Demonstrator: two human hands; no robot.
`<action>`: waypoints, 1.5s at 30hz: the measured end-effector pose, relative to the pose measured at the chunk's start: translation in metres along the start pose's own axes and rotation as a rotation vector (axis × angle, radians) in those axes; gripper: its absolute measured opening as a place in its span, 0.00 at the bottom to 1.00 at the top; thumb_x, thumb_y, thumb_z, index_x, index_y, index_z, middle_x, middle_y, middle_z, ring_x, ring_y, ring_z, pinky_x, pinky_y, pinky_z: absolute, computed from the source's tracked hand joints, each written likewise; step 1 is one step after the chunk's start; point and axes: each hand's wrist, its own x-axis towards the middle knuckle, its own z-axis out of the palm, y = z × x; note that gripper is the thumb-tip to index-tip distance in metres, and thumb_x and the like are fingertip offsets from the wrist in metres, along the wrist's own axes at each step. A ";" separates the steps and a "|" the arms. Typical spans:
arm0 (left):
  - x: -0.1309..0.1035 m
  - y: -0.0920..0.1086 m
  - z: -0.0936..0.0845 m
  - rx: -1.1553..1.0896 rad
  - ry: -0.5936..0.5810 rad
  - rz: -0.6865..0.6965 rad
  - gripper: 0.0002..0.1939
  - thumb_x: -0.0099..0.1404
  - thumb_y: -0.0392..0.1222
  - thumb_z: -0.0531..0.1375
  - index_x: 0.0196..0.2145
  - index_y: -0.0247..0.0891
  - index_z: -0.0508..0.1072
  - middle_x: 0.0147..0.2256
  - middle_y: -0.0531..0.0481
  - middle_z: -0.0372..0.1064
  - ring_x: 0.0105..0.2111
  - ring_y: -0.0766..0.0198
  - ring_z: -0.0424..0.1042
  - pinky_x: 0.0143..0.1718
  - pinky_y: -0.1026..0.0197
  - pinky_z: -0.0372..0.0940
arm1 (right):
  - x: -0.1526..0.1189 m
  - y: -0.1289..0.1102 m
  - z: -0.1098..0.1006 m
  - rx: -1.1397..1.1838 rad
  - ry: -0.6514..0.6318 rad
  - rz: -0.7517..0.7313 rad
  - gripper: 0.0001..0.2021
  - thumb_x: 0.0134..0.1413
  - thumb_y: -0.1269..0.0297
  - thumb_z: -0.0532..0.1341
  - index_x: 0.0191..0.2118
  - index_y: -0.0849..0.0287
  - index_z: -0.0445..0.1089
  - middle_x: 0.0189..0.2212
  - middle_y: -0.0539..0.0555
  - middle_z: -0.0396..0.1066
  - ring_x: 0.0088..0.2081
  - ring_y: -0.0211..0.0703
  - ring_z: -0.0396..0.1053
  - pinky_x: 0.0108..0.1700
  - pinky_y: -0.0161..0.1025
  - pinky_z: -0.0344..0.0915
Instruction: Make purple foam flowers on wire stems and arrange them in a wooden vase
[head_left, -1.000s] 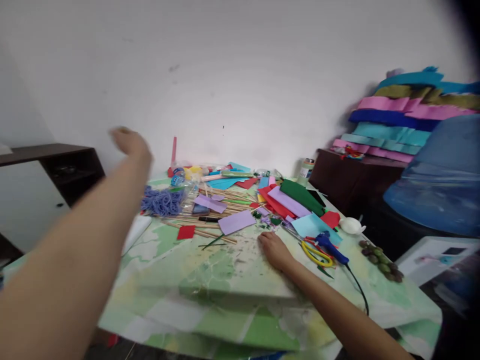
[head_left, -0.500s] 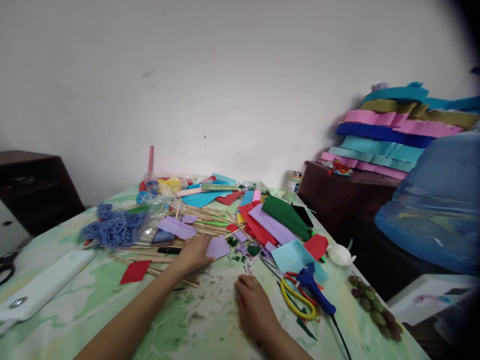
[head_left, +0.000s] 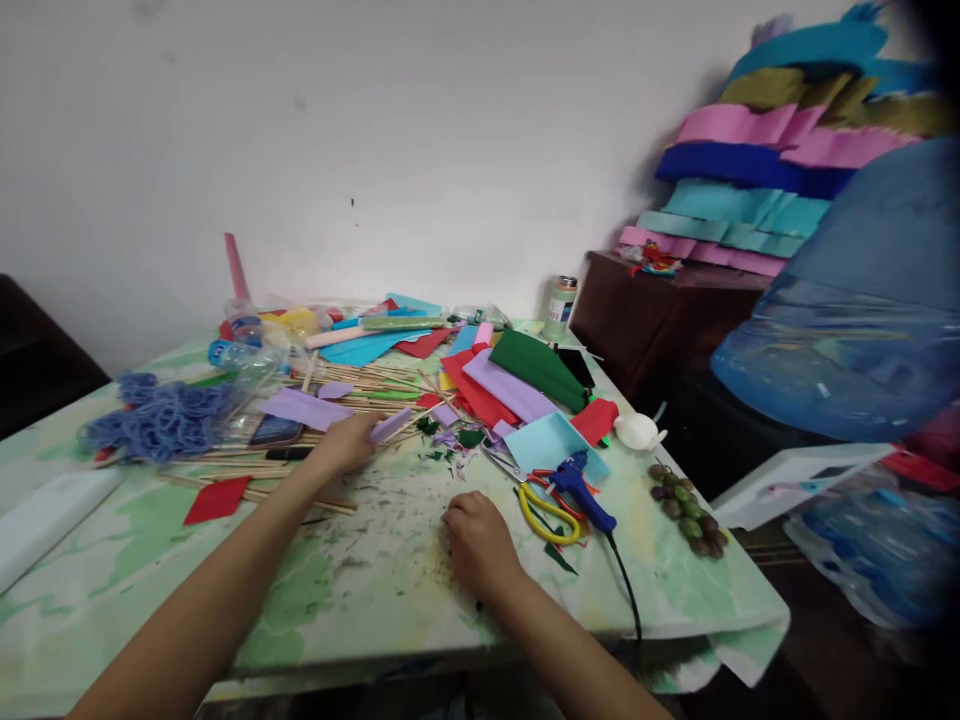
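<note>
My left hand (head_left: 349, 443) reaches over the wooden sticks (head_left: 375, 378), its fingers closed on a small piece of lilac paper (head_left: 391, 427). The paper is tilted and shows as a narrow strip. A longer lilac strip (head_left: 306, 408) lies just beyond that hand. My right hand (head_left: 481, 540) rests on the table with its fingers curled in; what they hold, if anything, is hidden. To its right are yellow-and-red-handled scissors (head_left: 551, 512) and a blue glue gun (head_left: 585, 492). Green and lilac scraps (head_left: 450, 440) lie between the hands.
Blue yarn (head_left: 161, 420) and a white flat object (head_left: 52, 515) lie left. Rolled green paper (head_left: 540, 368), a light blue sheet (head_left: 551, 445) and grapes (head_left: 688, 510) are on the right. A jar (head_left: 559, 305) stands at the back; a large water bottle (head_left: 832, 330) stands beyond the table.
My view has turned right and downward, bringing the table's front edge into sight. The lilac piece in my left hand has tilted from broad face to nearly edge-on. My right hand stays curled.
</note>
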 end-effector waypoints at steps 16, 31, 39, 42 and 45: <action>-0.024 0.074 0.001 -1.213 -0.515 0.240 0.40 0.43 0.38 0.68 0.55 0.36 0.63 0.50 0.41 0.67 0.48 0.53 0.67 0.48 0.54 0.62 | 0.071 0.023 -0.049 0.810 0.102 0.389 0.13 0.42 0.56 0.62 0.22 0.61 0.67 0.16 0.48 0.65 0.21 0.36 0.61 0.25 0.32 0.57; 0.053 0.034 0.007 -0.885 -0.539 0.249 0.13 0.49 0.47 0.64 0.28 0.35 0.71 0.26 0.53 0.67 0.27 0.66 0.64 0.27 0.66 0.56 | 0.065 0.059 -0.041 0.528 -0.092 0.457 0.11 0.49 0.63 0.56 0.19 0.60 0.64 0.17 0.49 0.65 0.22 0.37 0.60 0.26 0.33 0.52; 0.088 0.020 -0.022 -0.398 -0.449 0.386 0.09 0.52 0.43 0.58 0.30 0.36 0.73 0.29 0.52 0.71 0.31 0.61 0.68 0.31 0.65 0.58 | 0.057 0.054 -0.087 0.110 -0.132 0.350 0.13 0.58 0.66 0.52 0.23 0.58 0.64 0.21 0.51 0.66 0.25 0.39 0.62 0.27 0.34 0.49; 0.111 0.008 -0.034 -0.156 -0.409 0.330 0.09 0.50 0.39 0.57 0.29 0.38 0.75 0.28 0.51 0.72 0.31 0.59 0.69 0.30 0.64 0.58 | 0.080 0.074 -0.116 -0.088 -0.065 0.262 0.12 0.56 0.70 0.51 0.24 0.58 0.65 0.22 0.51 0.66 0.26 0.39 0.62 0.28 0.35 0.48; 0.128 0.009 -0.039 -0.027 -0.264 0.262 0.13 0.48 0.35 0.57 0.33 0.38 0.76 0.34 0.47 0.74 0.35 0.55 0.70 0.36 0.60 0.60 | 0.120 0.095 -0.140 -0.298 0.022 0.207 0.11 0.55 0.73 0.51 0.25 0.59 0.65 0.24 0.53 0.67 0.28 0.42 0.63 0.29 0.37 0.48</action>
